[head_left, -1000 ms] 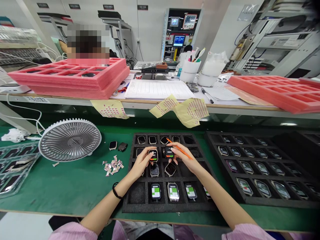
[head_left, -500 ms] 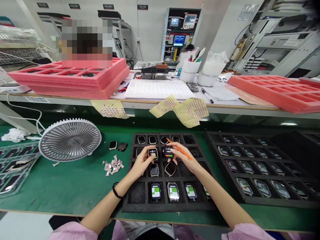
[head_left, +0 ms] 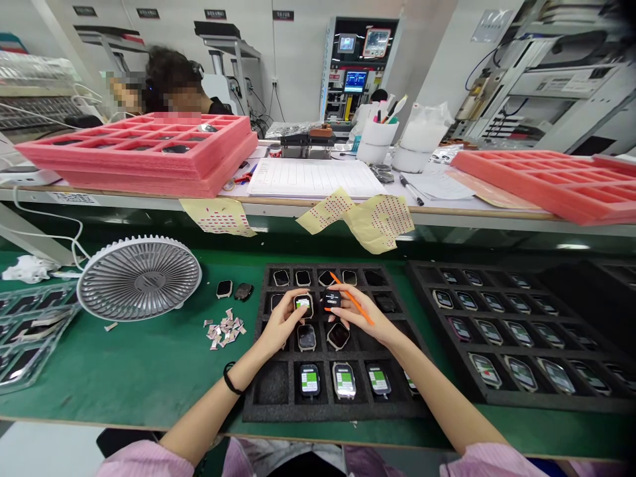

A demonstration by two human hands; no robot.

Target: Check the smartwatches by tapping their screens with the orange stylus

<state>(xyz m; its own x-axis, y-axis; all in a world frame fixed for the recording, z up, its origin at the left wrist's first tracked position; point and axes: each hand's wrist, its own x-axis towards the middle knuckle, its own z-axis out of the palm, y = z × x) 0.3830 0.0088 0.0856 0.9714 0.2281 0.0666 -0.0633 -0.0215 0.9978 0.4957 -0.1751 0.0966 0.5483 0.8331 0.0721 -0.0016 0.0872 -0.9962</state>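
Note:
Over the black foam tray (head_left: 281, 415), my left hand (head_left: 281, 324) grips a smartwatch body (head_left: 302, 303) without a strap; its screen shows white and green, and my thumb lies at its lower edge. Beside it, my right hand (head_left: 365, 314) has its fingers around a second smartwatch (head_left: 332, 299) with a dark screen bearing small white text. A thin orange stick (head_left: 354, 300) is also tucked in the right hand, slanting across the fingers. Below the hands, more watches lie in the compartments, such as a tilted dark one (head_left: 338, 336) and a lit green-and-white one (head_left: 344, 380).
To the right is another foam tray (head_left: 477, 392) of watches. Left of my hands are two loose watches (head_left: 224, 289), small pinkish tabs (head_left: 226, 331) and a grey fan (head_left: 149, 281). Pink foam trays (head_left: 218, 162) and paper sheets (head_left: 318, 177) occupy the shelf; a person sits behind.
The left watch's screen has turned from mostly dark to white and green. The right watch has lost its coloured buttons, and the orange stick now slants more steeply.

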